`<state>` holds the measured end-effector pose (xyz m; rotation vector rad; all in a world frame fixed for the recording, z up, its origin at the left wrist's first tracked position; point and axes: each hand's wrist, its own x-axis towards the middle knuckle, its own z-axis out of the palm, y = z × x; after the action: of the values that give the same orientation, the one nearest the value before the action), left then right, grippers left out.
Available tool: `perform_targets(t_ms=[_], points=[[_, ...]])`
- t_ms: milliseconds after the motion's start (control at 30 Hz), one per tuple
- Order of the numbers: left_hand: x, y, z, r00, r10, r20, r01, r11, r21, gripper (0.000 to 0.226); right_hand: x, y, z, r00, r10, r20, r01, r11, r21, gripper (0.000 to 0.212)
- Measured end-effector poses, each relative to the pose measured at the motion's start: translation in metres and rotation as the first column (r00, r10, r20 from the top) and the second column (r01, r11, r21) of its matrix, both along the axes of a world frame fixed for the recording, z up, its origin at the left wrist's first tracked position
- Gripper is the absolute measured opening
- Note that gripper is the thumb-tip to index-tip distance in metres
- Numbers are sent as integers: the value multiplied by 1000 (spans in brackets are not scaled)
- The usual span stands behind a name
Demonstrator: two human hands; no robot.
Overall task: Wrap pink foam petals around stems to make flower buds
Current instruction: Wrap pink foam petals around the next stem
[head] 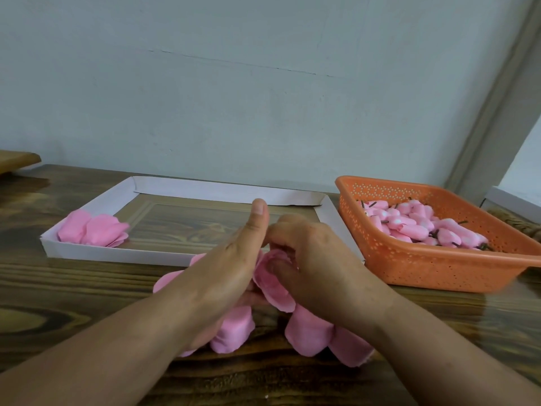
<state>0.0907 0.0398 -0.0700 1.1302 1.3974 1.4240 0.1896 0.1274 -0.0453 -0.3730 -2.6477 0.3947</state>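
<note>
Wood desk (pixel 73 288) under your arms. White cardboard tray (pixel 187 256) behind, spare petals (pixel 93 230) in left corner. Orange basket (pixel 439 268) right, finished buds (pixel 415 224) inside. Your left hand (pixel 231 259) and right hand (pixel 310 259) both pinch pink foam petal (pixel 275 285) above loose petals (pixel 310 332).

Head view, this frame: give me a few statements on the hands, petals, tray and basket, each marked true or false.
1. The orange basket holds finished pink buds with dark stems. True.
2. The white cardboard tray is packed full of petals. False: only a small pile of petals lies at its left end.
3. Both the left hand and the right hand are working a pink petal between them. True.
4. The basket stands to the left of the tray. False: it stands to the right.
5. Loose petals lie on the wooden table under the hands. True.
</note>
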Motion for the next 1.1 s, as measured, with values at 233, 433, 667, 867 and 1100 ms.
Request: perform_targets(t_ms=[233,433,667,867,1100], points=[[-1,-2,1,997,-33,-76,33,999,-7,65,7,2,10,998,53,41,-49,995,-91,43],[0,-3,3,1000,9,-19,-9,1000,-7,35,6,8,8,999,-36,-15,34,993,-117,16],[-1,5,-5,917,267,-297,-259,964,66,22,8,22,9,970,-170,-175,106,939,-328,32],[3,5,-6,881,338,-332,-337,940,63,39,6,17,4,975,-160,-154,115,957,-268,27],[2,2,-2,886,255,-386,-263,964,35,40,9,17,9,986,-118,-118,83,960,-266,25]])
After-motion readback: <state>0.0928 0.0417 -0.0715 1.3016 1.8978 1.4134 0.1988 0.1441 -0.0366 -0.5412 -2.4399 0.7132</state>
